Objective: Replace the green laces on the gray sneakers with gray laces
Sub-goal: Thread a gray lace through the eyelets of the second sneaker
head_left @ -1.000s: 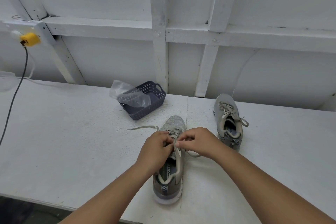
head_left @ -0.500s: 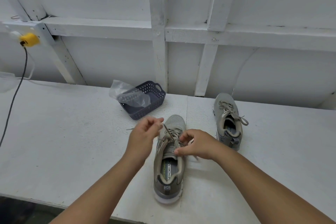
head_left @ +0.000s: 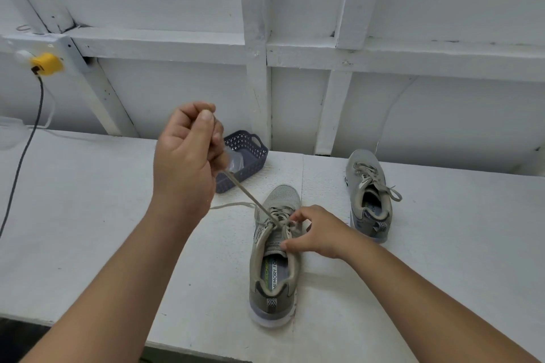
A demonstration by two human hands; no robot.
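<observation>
The left hand (head_left: 188,156) is raised above the bench (head_left: 88,200), its thumb and fingers pinched on one end of a lace (head_left: 250,200), which is drawn taut and slanting down to the upper eyelets of the near sneaker (head_left: 275,250). The right hand (head_left: 317,231) is kept low on that sneaker, its fingers curled at the eyelet row and tongue, though it cannot be told whether lace or only fabric is pinched. The sneaker is set near the front edge of the bench, toe pointing away; a second sneaker (head_left: 368,194), laced and tied, is set apart on the right. A loose stretch of lace is trailed across the bench to the left of the toe. A dark basket (head_left: 250,153) with a clear bag in it is placed behind. The lace is judged light, limp and flat, likely to drag in the eyelets, so it is best taken close to the eyelet or at the stiff tip and pulled along its own line. The sneaker is judged light and soft-walled, likely to slide or tip under the pull, so it is best steadied at the collar.
</observation>
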